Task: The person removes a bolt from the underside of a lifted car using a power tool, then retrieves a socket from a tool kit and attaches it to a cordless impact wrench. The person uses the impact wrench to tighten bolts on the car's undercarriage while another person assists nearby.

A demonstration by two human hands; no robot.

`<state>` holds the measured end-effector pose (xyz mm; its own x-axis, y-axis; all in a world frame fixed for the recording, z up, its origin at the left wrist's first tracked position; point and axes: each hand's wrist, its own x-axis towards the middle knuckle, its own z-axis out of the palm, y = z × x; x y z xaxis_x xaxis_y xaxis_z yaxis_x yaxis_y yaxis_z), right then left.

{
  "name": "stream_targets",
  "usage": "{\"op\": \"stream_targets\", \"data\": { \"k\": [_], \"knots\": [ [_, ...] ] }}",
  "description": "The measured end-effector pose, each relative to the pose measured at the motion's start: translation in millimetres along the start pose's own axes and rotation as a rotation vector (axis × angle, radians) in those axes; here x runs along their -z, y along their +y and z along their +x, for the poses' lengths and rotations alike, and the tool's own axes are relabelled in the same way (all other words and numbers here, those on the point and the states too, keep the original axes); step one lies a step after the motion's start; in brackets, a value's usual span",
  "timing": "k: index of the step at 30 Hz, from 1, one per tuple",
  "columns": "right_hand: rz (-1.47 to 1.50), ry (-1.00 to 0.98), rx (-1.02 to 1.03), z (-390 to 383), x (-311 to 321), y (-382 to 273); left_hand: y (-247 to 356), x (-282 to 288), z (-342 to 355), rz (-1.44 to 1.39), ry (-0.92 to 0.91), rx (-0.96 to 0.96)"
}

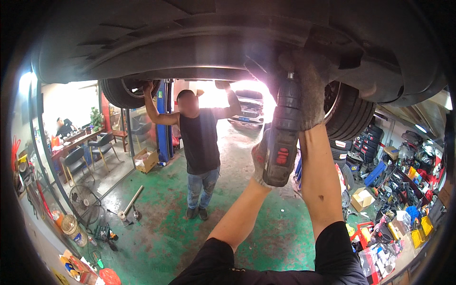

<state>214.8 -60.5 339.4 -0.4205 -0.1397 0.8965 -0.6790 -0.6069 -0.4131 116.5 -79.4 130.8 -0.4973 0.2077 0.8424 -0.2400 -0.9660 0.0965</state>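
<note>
Overhead spans the dark underbody [190,38] of a raised car. My left hand [260,156], in a pale knit work glove, grips the lower part of a long black power tool [284,137] with red markings. The tool stands upright, its metal socket tip [290,75] just below the underbody. My gloved right hand [311,95] is raised beside the tool's upper end against the underbody; its fingers are too dim to tell what they hold. A tire [350,114] hangs just right of it.
Another person [196,142] stands ahead, arms raised toward the left wheel [118,92], beside a blue lift post [165,123]. A floor fan [84,204], bucket [73,230] and chairs [102,147] are left. Stacked tires and cluttered parts [384,223] line the right. A car [247,107] is outside.
</note>
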Motion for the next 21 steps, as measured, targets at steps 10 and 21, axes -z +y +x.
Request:
{"op": "stream_targets", "data": {
  "k": [10,21],
  "knots": [
    [-0.264,0.08,0.003,-5.9,-4.1,-1.9,4.6,19.7,-4.9,-0.234,0.026,0.167],
    [-0.637,-0.003,0.206,-9.7,26.7,21.9,16.8,127.7,4.3,-0.144,0.072,0.042]
  ]
}}
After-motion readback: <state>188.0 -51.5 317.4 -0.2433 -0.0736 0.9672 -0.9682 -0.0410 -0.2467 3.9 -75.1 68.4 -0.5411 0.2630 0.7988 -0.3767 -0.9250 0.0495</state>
